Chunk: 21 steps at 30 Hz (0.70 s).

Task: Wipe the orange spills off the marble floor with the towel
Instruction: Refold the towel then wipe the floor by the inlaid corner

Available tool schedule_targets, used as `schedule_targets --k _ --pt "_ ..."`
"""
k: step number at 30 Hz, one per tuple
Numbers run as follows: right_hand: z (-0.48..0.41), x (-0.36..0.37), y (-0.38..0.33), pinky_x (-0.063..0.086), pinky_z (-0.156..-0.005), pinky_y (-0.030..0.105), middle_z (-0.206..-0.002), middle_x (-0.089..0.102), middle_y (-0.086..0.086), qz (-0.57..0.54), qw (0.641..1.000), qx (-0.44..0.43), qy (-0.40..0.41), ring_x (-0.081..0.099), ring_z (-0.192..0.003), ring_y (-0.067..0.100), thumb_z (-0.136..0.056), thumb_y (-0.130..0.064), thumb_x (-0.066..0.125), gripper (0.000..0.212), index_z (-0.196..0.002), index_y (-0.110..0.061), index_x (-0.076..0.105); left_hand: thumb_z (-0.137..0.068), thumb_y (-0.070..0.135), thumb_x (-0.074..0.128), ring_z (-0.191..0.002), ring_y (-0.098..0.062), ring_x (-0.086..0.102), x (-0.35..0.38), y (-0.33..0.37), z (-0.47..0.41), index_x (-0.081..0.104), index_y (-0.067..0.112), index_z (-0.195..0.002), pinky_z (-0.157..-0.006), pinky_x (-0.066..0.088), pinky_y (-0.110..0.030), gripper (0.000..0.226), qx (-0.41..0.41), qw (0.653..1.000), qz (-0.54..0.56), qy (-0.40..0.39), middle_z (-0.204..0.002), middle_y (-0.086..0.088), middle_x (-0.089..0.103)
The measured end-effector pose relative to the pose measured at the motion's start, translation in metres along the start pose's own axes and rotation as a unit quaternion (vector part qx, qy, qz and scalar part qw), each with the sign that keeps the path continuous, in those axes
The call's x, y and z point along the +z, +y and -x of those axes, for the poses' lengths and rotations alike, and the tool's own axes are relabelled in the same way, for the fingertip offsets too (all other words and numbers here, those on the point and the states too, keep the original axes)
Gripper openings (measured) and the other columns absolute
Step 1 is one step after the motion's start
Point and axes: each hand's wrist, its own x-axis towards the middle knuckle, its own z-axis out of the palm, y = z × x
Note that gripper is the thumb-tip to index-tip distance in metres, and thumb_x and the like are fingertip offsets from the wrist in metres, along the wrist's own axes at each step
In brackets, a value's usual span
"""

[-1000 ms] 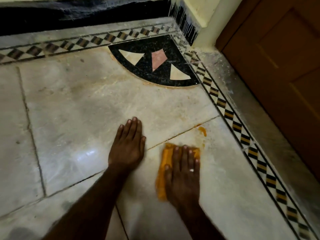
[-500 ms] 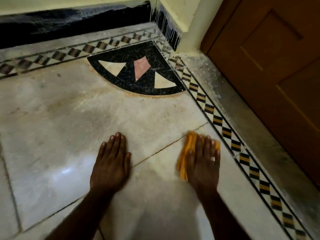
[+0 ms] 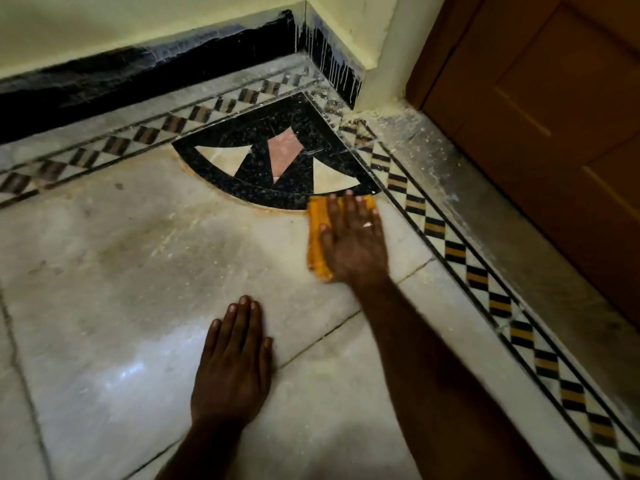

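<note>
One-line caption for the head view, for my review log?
Right hand presses an orange towel against the marble floor by the black corner inlay; left hand rests flat.

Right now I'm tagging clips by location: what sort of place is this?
Likely a home's room corner by a doorway: inlaid marble floor, wooden door, cream wall with black skirting.

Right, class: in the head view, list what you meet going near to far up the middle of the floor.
left hand → orange towel → black fan-shaped inlay → checkered border → black skirting → wall
</note>
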Motion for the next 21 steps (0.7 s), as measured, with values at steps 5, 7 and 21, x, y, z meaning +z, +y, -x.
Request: schedule_targets --k 5,7,21 --pt "0.065 -0.003 0.070 0.002 -0.127 0.051 -0.171 0.003 0.010 -0.025 0.990 0.133 0.027 -0.002 -0.157 0.026 -0.103 -0.055 0.003 0.068 -0.162 -0.022 -0.001 -0.101 0.034 0.035 -0.148 -0.031 0.032 0.001 0.002 0.002 0.036 0.001 -0.151 -0.118 0.031 -0.052 0.060 0.003 1.000 0.001 0.005 -0.160 -0.016 0.033" --pt "0.112 0.006 0.063 0.006 -0.127 0.052 -0.170 0.008 0.012 -0.032 0.986 0.162 0.029 0.002 -0.157 0.027 -0.104 -0.052 0.007 0.067 -0.162 -0.020 0.003 -0.100 0.033 0.034 -0.148 -0.032 0.033 -0.001 0.003 0.000 0.036 0.000 -0.151 -0.119 0.030 -0.052 0.060 -0.005 1.000 -0.003 0.005 -0.160 -0.017 0.034" --pt "-0.006 0.005 -0.049 -0.001 -0.127 0.047 -0.171 0.007 0.005 -0.021 0.999 -0.044 0.007 0.002 -0.158 0.024 -0.104 -0.049 0.022 0.065 -0.163 -0.026 0.007 -0.099 0.038 0.032 -0.147 -0.033 0.033 0.002 0.002 -0.001 0.033 -0.004 -0.151 -0.119 0.027 -0.048 0.066 -0.032 0.999 -0.005 -0.020 -0.160 -0.021 0.031"
